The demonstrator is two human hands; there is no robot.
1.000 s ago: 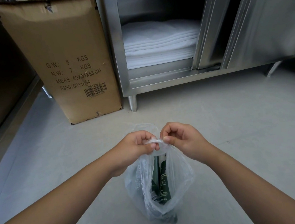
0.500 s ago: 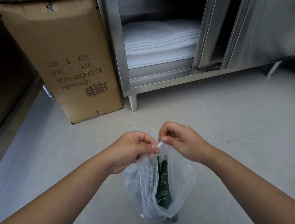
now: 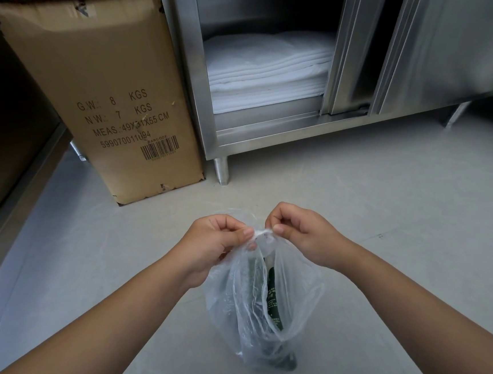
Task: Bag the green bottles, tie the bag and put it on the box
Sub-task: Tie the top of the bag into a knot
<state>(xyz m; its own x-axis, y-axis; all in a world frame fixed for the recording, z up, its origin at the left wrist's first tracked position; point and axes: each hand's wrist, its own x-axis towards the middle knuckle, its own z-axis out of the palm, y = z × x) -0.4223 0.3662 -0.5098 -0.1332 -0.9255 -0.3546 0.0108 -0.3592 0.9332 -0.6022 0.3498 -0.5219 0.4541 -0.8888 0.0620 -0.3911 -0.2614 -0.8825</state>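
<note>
A clear plastic bag (image 3: 302, 298) stands on the grey floor just in front of me, with dark green bottles (image 3: 272, 301) upright inside it. My left hand (image 3: 214, 243) and my right hand (image 3: 300, 233) pinch the twisted handles of the bag between thumb and fingers, and a small white twist of plastic stretches between them above the bag's mouth. A tall brown cardboard box (image 3: 105, 88) stands upright at the back left; only the edge of its top shows.
A stainless steel cabinet (image 3: 199, 101) with its sliding door open stands behind the bag, holding folded white cloth (image 3: 268, 74). A dark shelf unit (image 3: 14, 165) runs along the left. Grey floor (image 3: 390, 204) spreads around the bag.
The hands have drawn slightly apart, pulling the twisted plastic taut between them. The bag has shifted a little and its side has folded across the bottles.
</note>
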